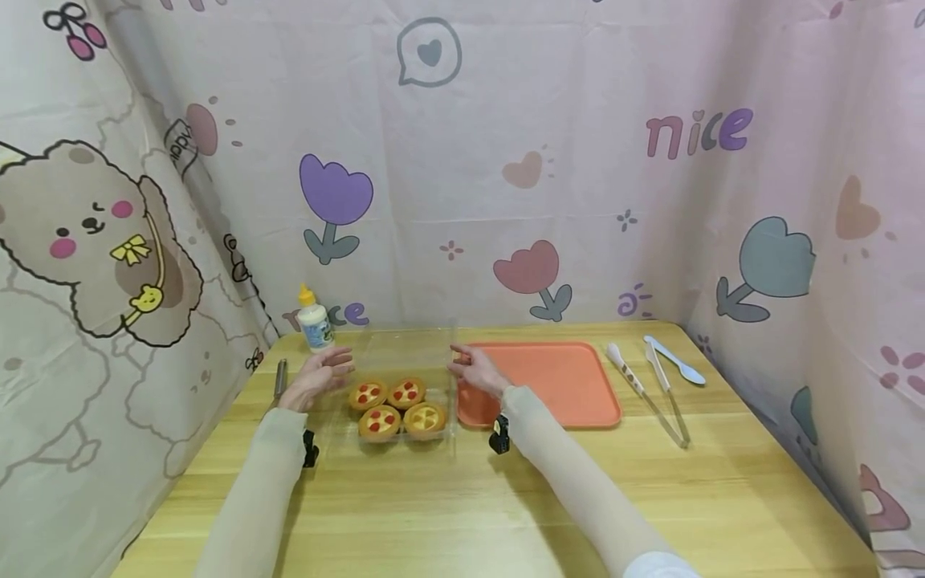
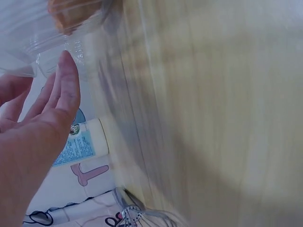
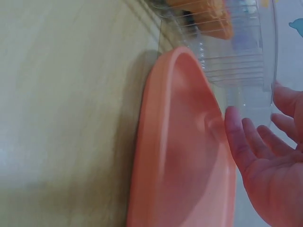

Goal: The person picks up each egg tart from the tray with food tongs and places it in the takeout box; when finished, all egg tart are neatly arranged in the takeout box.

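Observation:
A clear plastic clamshell box (image 1: 336,425) stands on the table with its transparent lid (image 1: 405,347) raised at the back. Inside sit several small tarts (image 1: 379,423), most with red pieces on top. My left hand (image 1: 321,377) is at the box's left side, its fingers extended and thumb apart, the thumb tip close to the plastic edge (image 2: 21,72) in the left wrist view. On the other side my right hand (image 1: 478,371) reaches over the tray's left edge, fingers nearly straight. The right wrist view shows its thumb right at the rim of the clear plastic (image 3: 267,56).
An orange-pink tray (image 1: 538,385) lies right of the box. Farther right are tongs (image 1: 675,417) and a light blue utensil (image 1: 675,360). A glue-like bottle (image 1: 315,325) with a yellow cap stands back left, near a whisk (image 2: 135,215). Patterned curtains (image 1: 578,120) enclose the table.

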A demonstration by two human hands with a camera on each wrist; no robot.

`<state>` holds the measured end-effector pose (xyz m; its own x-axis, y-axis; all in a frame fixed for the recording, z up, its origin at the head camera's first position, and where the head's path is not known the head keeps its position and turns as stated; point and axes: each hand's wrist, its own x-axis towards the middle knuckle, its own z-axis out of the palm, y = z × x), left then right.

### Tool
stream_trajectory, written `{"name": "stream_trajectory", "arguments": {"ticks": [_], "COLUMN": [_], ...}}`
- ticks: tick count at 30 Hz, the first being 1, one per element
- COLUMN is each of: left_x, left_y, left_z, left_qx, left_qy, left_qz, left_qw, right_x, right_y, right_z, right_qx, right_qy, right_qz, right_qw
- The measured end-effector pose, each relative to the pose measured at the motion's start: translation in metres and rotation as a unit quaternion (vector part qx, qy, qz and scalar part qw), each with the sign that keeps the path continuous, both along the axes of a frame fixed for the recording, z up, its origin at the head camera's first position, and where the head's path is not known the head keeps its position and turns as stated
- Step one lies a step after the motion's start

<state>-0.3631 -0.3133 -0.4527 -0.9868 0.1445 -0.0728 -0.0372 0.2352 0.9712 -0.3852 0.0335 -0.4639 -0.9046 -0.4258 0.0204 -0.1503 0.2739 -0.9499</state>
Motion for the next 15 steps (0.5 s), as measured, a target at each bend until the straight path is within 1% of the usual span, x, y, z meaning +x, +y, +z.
{"name": "stream_trajectory", "arguments": {"ticks": [1, 4, 10, 15], "left_x": [0.0001, 0.0004, 0.0006, 0.0001], "left_y": [0.0001, 0.0001, 0.0009, 0.0012], "left_z": [0.0009, 0.002, 0.0008, 0.0], "left_qx": [0.002, 0.01, 0.024, 0.003], "left_qy": [0.001, 0.007, 0.019, 0.034], "left_qz": [-0.001, 0.004, 0.03, 0.039], "left_qw": [1.0, 0.9999, 0.9991, 0.9986], "right_x": [-0.0035, -0.0045, -0.0034, -0.0016], "right_y": [-0.0006, -0.0026, -0.0059, -0.0092], "right_z": [-0.0034, -0.003, -0.0028, -0.004], "right_qx": [0.002, 0.0, -0.001, -0.012], "right_qy": [0.002, 0.009, 0.054, 0.09], "right_qz": [-0.003, -0.011, -0.041, -0.078], "right_qw": [1.0, 0.9999, 0.9977, 0.9928]}}
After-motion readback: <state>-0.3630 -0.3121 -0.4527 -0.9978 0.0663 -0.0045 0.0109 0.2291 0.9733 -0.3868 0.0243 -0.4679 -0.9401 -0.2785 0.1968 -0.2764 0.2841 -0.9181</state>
